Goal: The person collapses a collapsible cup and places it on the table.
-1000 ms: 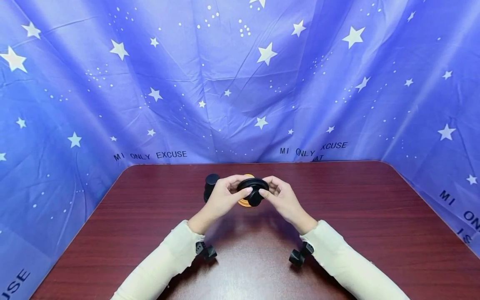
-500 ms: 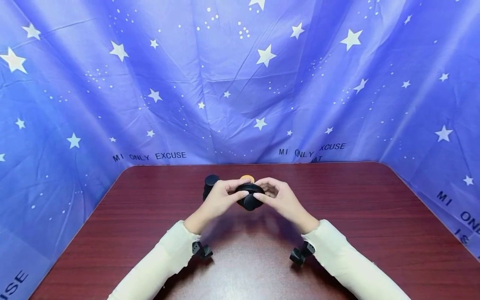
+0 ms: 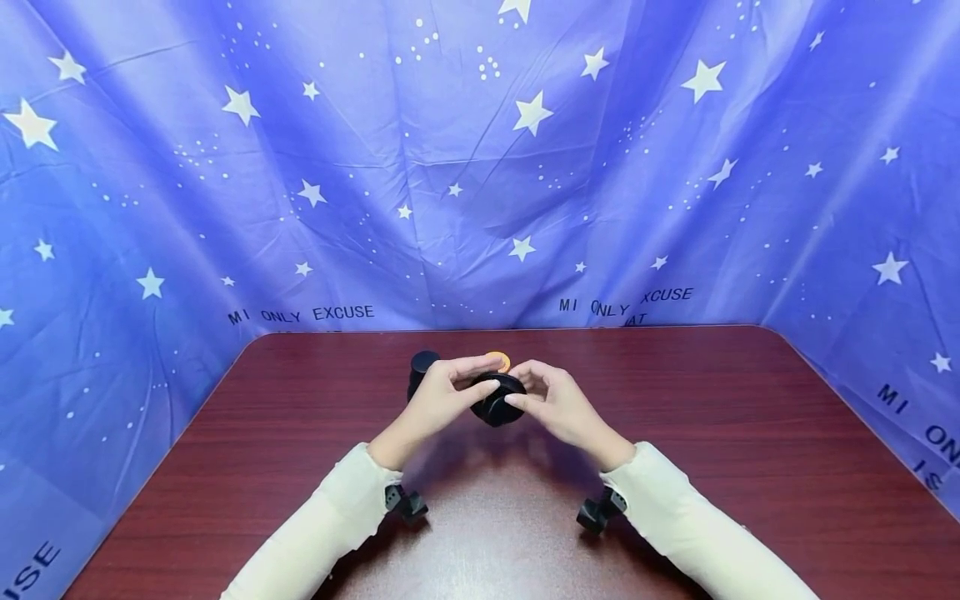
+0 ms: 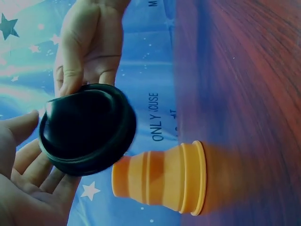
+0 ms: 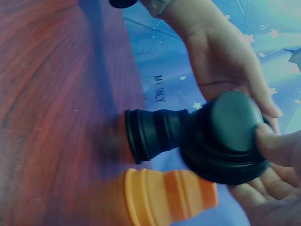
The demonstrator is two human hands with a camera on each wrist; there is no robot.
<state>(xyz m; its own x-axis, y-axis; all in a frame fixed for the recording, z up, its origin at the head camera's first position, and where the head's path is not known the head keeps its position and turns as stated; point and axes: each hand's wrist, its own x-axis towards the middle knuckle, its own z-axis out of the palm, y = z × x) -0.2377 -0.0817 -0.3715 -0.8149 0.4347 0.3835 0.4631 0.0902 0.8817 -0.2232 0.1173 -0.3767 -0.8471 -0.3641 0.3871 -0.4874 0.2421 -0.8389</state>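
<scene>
Between both hands is a squat black collapsible cup (image 3: 498, 408), largely folded, its rings and round base showing in the right wrist view. My left hand (image 3: 441, 398) grips its left side, thumb on the near face and fingers along the far rim. From the right, my right hand (image 3: 561, 403) holds it with the thumb against the base. Behind it an orange collapsible cup (image 4: 162, 178) stands extended, wide rim down on the table; the head view shows only its top. A second black collapsible cup (image 5: 154, 134), also rim down, stands beyond my left hand.
The dark red wooden table (image 3: 300, 433) reaches back to a blue curtain (image 3: 465, 150) printed with stars and lettering. Small black wrist cameras (image 3: 408, 505) hang beneath both cuffs, above the tabletop.
The held black cup has come slightly lower and nearer, tilting so its base faces more toward the head camera. Both hands moved with it, and more of the orange cup's top shows above.
</scene>
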